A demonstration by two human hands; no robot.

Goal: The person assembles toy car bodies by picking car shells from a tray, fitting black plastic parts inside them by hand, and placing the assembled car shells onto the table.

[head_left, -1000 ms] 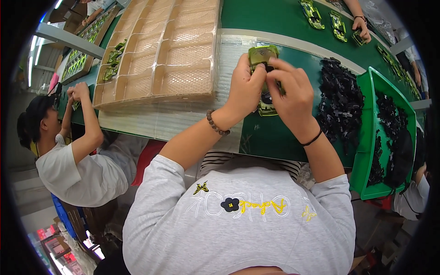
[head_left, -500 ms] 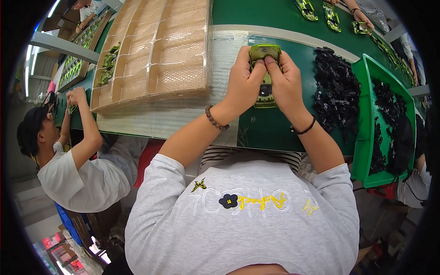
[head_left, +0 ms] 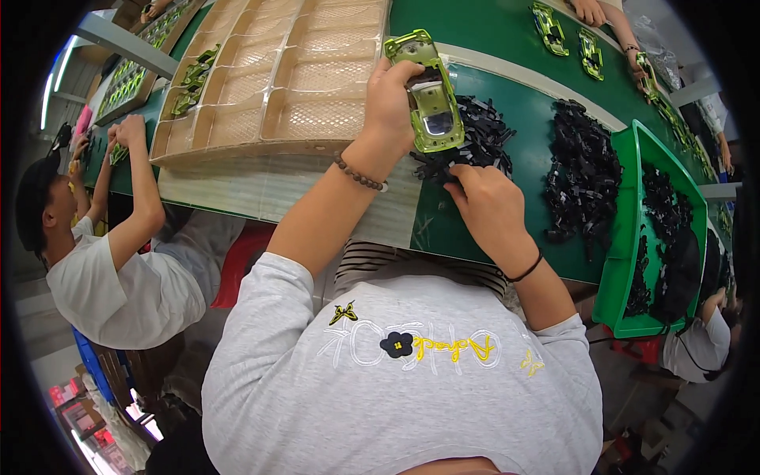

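Note:
My left hand (head_left: 389,99) grips a translucent green toy car body shell (head_left: 437,99) by its left side, raised over the bench and tilted. Under and beside the shell lies a heap of small black plastic parts (head_left: 484,141). My right hand (head_left: 492,207) is at the near edge of this heap, thumb and forefinger bent together in a pinch among the parts. Whatever lies between those fingertips is too small to make out.
A compartmented brown tray (head_left: 237,131) with clear liners and some green shells stands at left. Another black heap (head_left: 586,170) lies right, beside a green bin (head_left: 625,190) of black parts. Green shells (head_left: 550,30) sit on the far belt. Co-workers (head_left: 131,269) sit on both sides.
Both hands were on the shell with thumbs pressing it. My left hand has lifted it up and left; my right hand has let go and dropped to the black heap, now uncovered.

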